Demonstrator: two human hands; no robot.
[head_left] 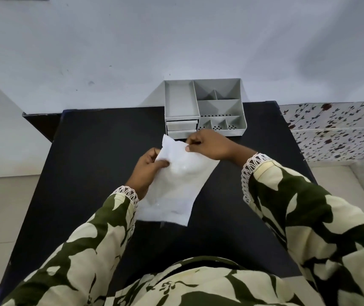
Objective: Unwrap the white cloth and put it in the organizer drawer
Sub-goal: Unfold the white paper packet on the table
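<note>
A white cloth in a clear plastic wrapper [176,186] is held above the black table [92,164], its lower end hanging toward me. My left hand [148,171] grips the wrapper's upper left side with the thumb on top. My right hand [209,146] pinches its top right edge. The grey organizer [203,108] stands at the table's far edge, just beyond my hands. Its two small drawers [182,125] sit at the lower left front, and the upper one looks slightly pulled out. The organizer's compartments hold nothing.
A pale wall rises right behind the organizer. A floral-patterned surface [340,129] lies to the right of the table. My green and cream patterned sleeves fill the lower part of the view.
</note>
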